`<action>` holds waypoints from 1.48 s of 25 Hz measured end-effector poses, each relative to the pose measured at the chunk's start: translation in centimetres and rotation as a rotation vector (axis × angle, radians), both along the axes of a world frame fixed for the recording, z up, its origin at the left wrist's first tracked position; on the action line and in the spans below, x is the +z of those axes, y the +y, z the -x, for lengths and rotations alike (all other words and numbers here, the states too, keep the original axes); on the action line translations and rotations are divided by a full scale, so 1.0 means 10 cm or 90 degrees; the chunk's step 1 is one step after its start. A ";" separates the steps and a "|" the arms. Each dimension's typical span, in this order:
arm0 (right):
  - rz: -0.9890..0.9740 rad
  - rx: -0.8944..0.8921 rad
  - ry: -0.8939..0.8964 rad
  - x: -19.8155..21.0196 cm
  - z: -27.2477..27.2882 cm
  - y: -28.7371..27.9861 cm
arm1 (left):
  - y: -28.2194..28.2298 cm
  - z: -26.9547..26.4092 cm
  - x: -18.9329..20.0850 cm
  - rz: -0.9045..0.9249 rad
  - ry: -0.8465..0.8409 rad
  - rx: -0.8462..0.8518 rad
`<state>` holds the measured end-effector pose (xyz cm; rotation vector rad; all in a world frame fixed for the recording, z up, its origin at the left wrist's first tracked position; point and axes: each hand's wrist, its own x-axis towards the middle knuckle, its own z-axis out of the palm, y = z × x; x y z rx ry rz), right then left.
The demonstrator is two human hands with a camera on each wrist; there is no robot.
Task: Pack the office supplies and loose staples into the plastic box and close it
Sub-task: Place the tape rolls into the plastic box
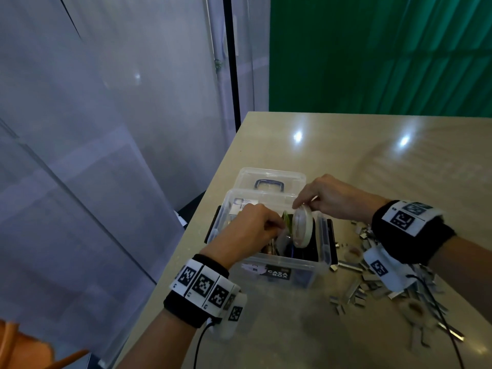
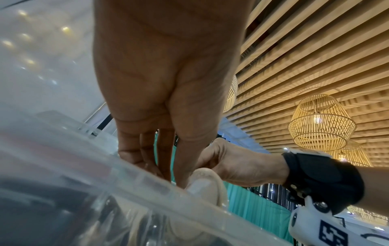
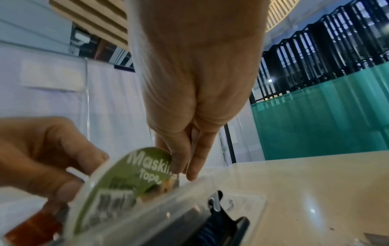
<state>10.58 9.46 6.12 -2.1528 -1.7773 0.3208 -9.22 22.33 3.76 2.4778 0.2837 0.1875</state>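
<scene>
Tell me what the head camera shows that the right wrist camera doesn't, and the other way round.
Only the head view shows the loose staples scattered on the table and the open lid's blue handle. Only the right wrist view shows the roll's green label reading "Masking Tape". Both show the right hand pinching the masking tape roll at the clear plastic box, with the left hand alongside.

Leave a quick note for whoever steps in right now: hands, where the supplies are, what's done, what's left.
Right hand: pinches the masking tape roll by its top edge, holding it upright, partly down inside the plastic box.
Left hand: fingers curled, reaching into the box beside the roll; what they grip is hidden.
Done: several supplies already sit in the box.
Left: seat the roll, gather the loose staples scattered on the table to the right of the box, put them in, close the lid, which lies open behind the box.
</scene>
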 end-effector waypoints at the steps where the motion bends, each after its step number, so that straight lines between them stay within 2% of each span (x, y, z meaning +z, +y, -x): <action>1: 0.029 0.024 -0.034 -0.03 0.00 0.00 | 0.00 0.00 0.01 0.002 0.000 0.001; 4: 0.090 0.039 -0.059 -0.12 -0.02 0.00 | -0.09 -0.02 0.04 0.006 0.016 -0.018; 7: 0.069 -0.041 -0.001 0.00 -0.04 0.00 | -0.19 -0.04 0.02 -0.036 0.071 -0.090; 9: 0.062 -0.027 0.039 0.12 -0.02 -0.02 | -0.19 -0.06 0.00 -0.055 0.100 -0.106; 12: 0.187 0.038 0.016 0.22 0.12 -0.05 | -0.09 -0.07 0.02 -0.043 0.083 -0.068; 14: 0.258 0.023 -0.035 0.17 0.19 -0.06 | -0.02 -0.08 0.07 -0.056 0.068 -0.034; 17: 0.254 -0.011 -0.095 0.08 0.29 -0.01 | 0.02 -0.05 0.15 -0.090 0.039 -0.004; 20: 0.249 -0.001 -0.084 0.07 0.35 0.04 | 0.03 -0.03 0.12 -0.109 0.047 0.009; 25: 0.078 -0.147 -0.032 0.20 0.19 0.21 | -0.01 -0.04 -0.01 -0.119 0.089 0.003; 30: 0.116 -0.252 -0.004 0.07 0.38 0.36 | -0.05 -0.11 -0.06 -0.104 0.110 0.031; 34: 0.158 -0.274 -0.019 0.14 0.51 0.43 | -0.03 -0.18 -0.16 -0.087 0.103 0.062; 37: 0.181 -0.303 0.032 0.23 0.52 0.44 | -0.06 -0.23 -0.27 -0.066 0.097 0.092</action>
